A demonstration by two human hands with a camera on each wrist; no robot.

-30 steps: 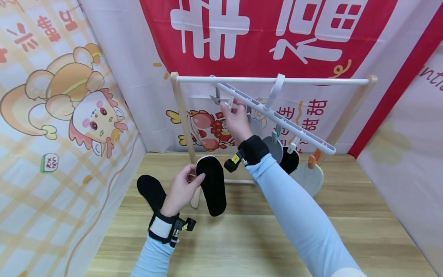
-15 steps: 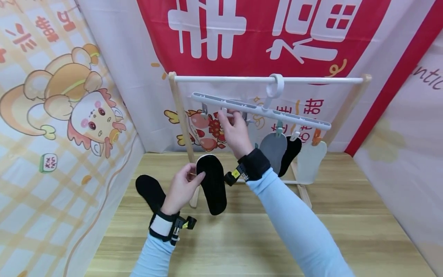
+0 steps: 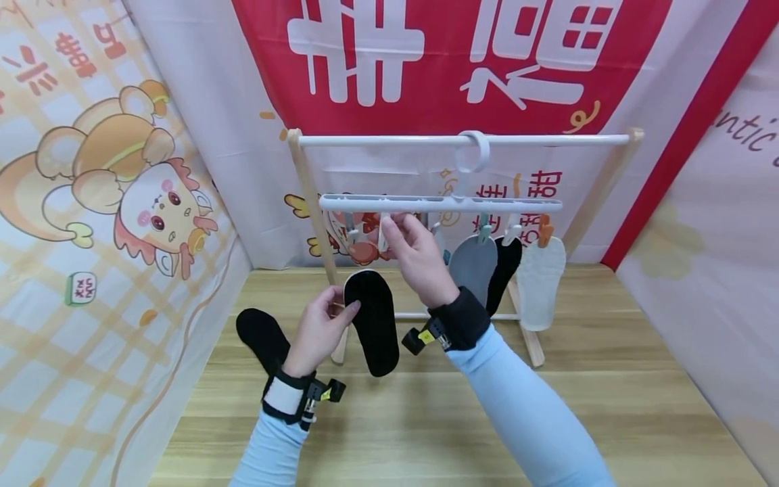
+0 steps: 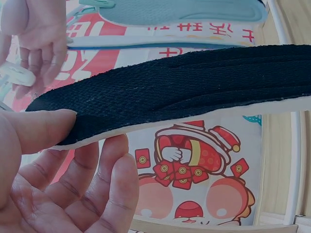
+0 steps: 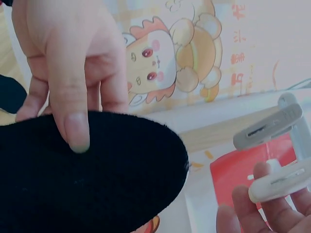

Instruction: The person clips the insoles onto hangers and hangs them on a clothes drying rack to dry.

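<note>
My left hand [image 3: 318,333] pinches a black insole [image 3: 376,331] near its upper end, thumb on the black face and fingers behind its pale underside. In the left wrist view the insole [image 4: 175,90] stretches to the right from the thumb. My right hand [image 3: 422,260] holds a white clip [image 3: 383,233] under the long hanger [image 3: 414,203]; the right wrist view shows this clip [image 5: 284,182] against the fingers, beside a grey clip [image 5: 267,127]. From the hanger's right half hang a grey insole [image 3: 473,267], a black one and a pale one [image 3: 540,287], held by clips.
The hanger hooks onto the white bar [image 3: 377,141] of a wooden-legged rack [image 3: 312,196]. Another black insole [image 3: 260,331] lies on the wooden table [image 3: 389,433], partly behind the left wrist. Printed cloth walls stand at the back and both sides.
The hanger has swung from a steep slant to nearly level and parallel with the bar, its left end coming lower. My right hand has moved down with the clip; the left hand stays put.
</note>
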